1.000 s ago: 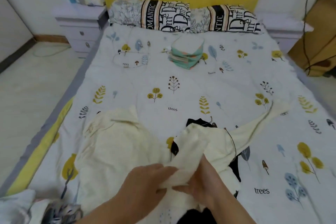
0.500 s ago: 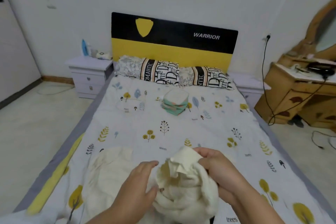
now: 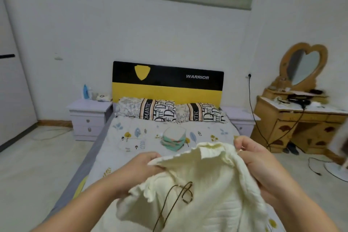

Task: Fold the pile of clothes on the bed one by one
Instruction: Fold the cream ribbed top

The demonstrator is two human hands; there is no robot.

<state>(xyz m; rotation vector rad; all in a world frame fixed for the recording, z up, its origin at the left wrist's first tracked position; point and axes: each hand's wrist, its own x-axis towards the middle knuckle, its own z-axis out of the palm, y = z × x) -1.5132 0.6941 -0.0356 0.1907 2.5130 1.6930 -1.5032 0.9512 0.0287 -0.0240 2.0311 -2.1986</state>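
Cream knit garment [image 3: 203, 190], ribbed and ruffled at the edge, held up in front of the person over the foot end of the bed [image 3: 120, 158], clear of the sheet as far as the view shows. Lower part runs out of frame, so whether the hem rests on anything can't be told.

Left to right:
- Left hand [image 3: 143, 165]: fingers curled, pinching the left end of the top edge.
- Between the hands: the top edge sags in a shallow arc, cloth bunched below. A thin dark cord [image 3: 180, 194] loops across the front, apparently a drawstring or tie.
- Right hand [image 3: 252, 154]: fingertips clamped on the right end of the same ruffled edge, palm behind the fabric.

Handling, as judgement: light, soft, no stiffness, so it droops wherever it isn't supported. The knit likely stretches if pulled hard; it needs spreading, not tugging. Rib texture gives good grip, low slip risk. The cord could snag on fingers or get trapped in a fold, so it's better tucked flat first.

Best hold: both shoulder or hem corners, hands well apart, to let it hang square before laying it on the bed. Current grip is on one gathered edge, which probably needs re-pinching further out.

A folded stack [image 3: 174, 137] sits near the pillows [image 3: 169, 112], well apart from the hands.
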